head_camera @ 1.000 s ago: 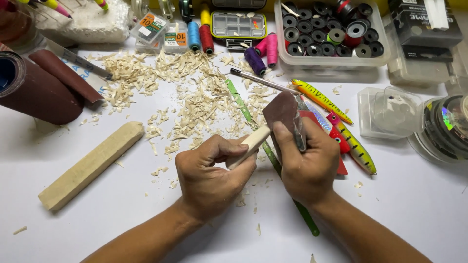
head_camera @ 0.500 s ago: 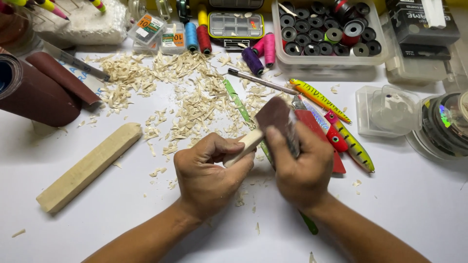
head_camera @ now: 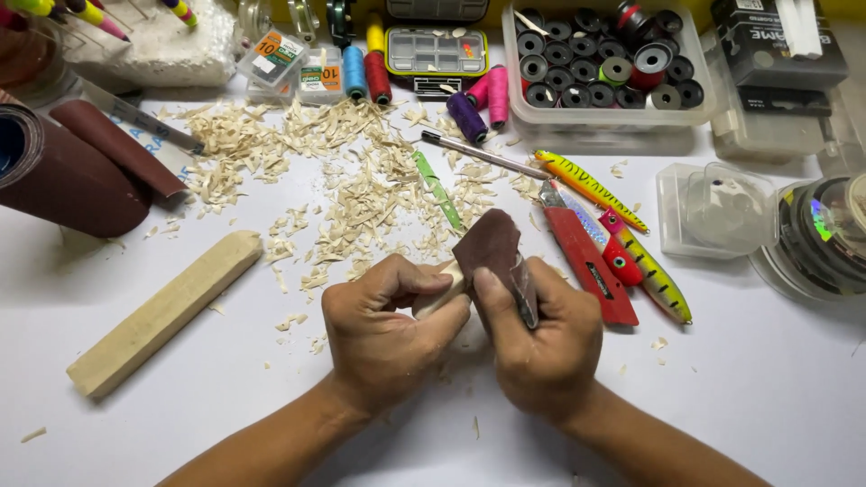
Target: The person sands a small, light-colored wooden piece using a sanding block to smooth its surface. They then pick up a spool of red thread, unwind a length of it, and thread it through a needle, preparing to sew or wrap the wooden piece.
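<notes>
Left hand point(head_camera: 383, 338) fingers clamped around a small pale wooden piece point(head_camera: 439, 293), just above the white table point(head_camera: 767, 388). Right hand point(head_camera: 541, 347) fingers pinched together on a folded dark brown sandpaper sheet point(head_camera: 494, 257), wrapped over the wood's far end. Just right: red utility knife point(head_camera: 591, 266), beside painted fishing lures point(head_camera: 645, 266). Beyond the hands, scattered wood shavings point(head_camera: 361, 185). Off left, well apart, a long pale wood block point(head_camera: 162, 313) and a sandpaper roll point(head_camera: 68, 176).
</notes>
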